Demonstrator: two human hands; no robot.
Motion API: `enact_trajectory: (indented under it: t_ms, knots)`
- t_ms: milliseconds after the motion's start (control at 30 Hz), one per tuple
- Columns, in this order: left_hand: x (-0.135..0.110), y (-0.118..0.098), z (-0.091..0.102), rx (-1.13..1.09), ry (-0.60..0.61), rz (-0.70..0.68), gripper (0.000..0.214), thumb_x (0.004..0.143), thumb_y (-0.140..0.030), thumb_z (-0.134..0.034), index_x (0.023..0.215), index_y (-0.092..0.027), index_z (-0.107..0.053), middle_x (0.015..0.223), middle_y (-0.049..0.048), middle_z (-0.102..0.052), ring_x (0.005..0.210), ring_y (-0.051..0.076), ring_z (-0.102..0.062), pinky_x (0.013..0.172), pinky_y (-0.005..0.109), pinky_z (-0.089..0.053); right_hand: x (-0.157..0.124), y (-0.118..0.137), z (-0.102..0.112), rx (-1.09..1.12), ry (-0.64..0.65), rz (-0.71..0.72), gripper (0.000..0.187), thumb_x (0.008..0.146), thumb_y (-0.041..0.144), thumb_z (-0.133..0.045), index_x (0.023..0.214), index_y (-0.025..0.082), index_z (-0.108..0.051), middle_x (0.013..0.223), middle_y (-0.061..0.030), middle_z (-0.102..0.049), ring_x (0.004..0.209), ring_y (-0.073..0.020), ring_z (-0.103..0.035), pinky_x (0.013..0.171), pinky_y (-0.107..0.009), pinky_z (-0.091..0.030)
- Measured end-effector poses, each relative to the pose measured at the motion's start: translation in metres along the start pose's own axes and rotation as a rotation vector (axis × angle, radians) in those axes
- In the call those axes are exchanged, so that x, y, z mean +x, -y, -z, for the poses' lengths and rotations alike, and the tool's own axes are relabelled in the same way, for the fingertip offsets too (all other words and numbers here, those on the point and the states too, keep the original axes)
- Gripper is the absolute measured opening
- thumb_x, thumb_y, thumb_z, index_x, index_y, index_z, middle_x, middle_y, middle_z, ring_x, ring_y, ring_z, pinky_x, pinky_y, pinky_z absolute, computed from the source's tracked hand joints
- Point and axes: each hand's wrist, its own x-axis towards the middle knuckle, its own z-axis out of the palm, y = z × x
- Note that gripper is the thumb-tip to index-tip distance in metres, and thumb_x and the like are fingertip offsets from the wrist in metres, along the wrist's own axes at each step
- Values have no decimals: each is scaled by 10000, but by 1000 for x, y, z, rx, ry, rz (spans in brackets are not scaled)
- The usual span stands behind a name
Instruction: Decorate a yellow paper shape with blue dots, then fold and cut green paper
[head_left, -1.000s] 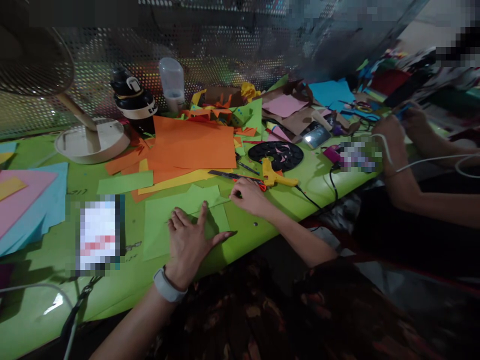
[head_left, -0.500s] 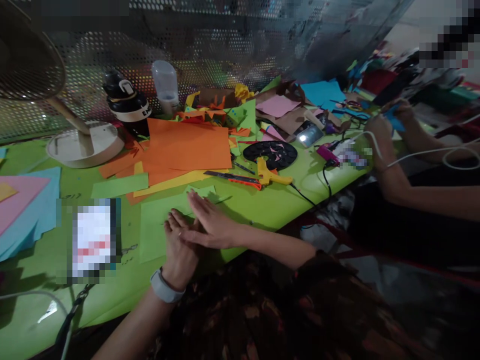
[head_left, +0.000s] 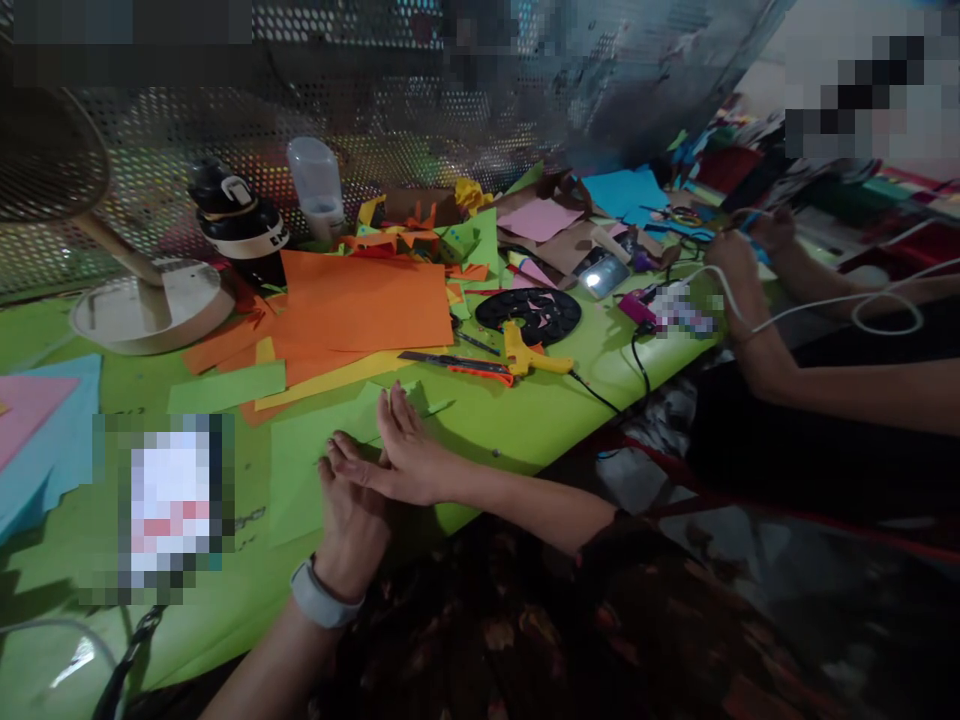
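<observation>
A sheet of light green paper (head_left: 291,490) lies near the table's front edge under both hands. My left hand (head_left: 354,515), with a pale watch strap at the wrist, rests on its right part, fingers extended and apart from any tool. Across it reaches my right hand (head_left: 411,458), flat with its fingers stretched out; its thumb side overlaps the left fingers. Beyond the right fingertips lies a small green paper piece (head_left: 431,408), partly covered. Whether anything small sits beneath the palms is hidden.
Past the hands lie a box cutter (head_left: 457,366), a yellow glue gun (head_left: 536,355), a black palette (head_left: 529,315) and orange paper (head_left: 367,305). A fan (head_left: 154,310) and black bottle (head_left: 244,230) stand behind. Another person's arms (head_left: 772,350) are at the right.
The view has shifted slightly, so the table items sit a little further left and the near ones lower. My hands stay overlapped on the green paper, with the right fingers slightly more upright.
</observation>
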Motion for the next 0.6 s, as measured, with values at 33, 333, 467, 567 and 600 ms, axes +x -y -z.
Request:
enact_trajectory:
  t_ms: [33, 333, 467, 567, 600]
  knots:
    - [0, 0, 4, 20, 4, -29, 522, 894, -210, -453, 1396, -84, -522, 1402, 319, -485, 1300, 477, -455, 1014, 617, -386, -2, -1, 2, 12, -20, -25, 1171, 829, 802, -373, 1525, -8, 108, 1569, -207, 234, 1457, -325, 228, 1216, -504, 19]
    - [-4, -1, 15, 26, -75, -26, 928, 755, -763, -520, 1472, -183, -419, 1392, 338, -478, 1255, 500, -488, 998, 601, -366, -32, -32, 41, -59, -193, -157, 1055, 872, 725, -421, 1553, 40, 2, 1610, -200, 106, 1495, -319, 89, 1210, -529, -108]
    - [-4, 5, 14, -2, -96, -35, 906, 776, -765, -484, 1449, -160, -462, 1380, 304, -518, 1254, 455, -514, 1067, 585, -308, -23, -40, 45, -393, -232, 62, 561, 953, 451, -517, 1408, 121, -503, 1549, -155, -353, 1467, -277, -250, 1194, -445, -256]
    - [-4, 12, 9, -31, -110, -83, 947, 758, -784, -487, 1427, -115, -490, 1413, 299, -492, 1294, 443, -485, 1106, 564, -279, -8, -42, 37, -560, -129, 301, 473, 971, 421, -497, 1349, 145, -569, 1493, -122, -456, 1422, -240, -349, 1183, -413, -290]
    - [-4, 15, 7, -49, -110, -103, 968, 753, -794, -481, 1419, -93, -496, 1432, 299, -470, 1314, 438, -466, 1113, 554, -280, -4, -43, 33, -596, -84, 368, 539, 969, 460, -485, 1393, 129, -518, 1520, -128, -415, 1443, -247, -311, 1191, -428, -270]
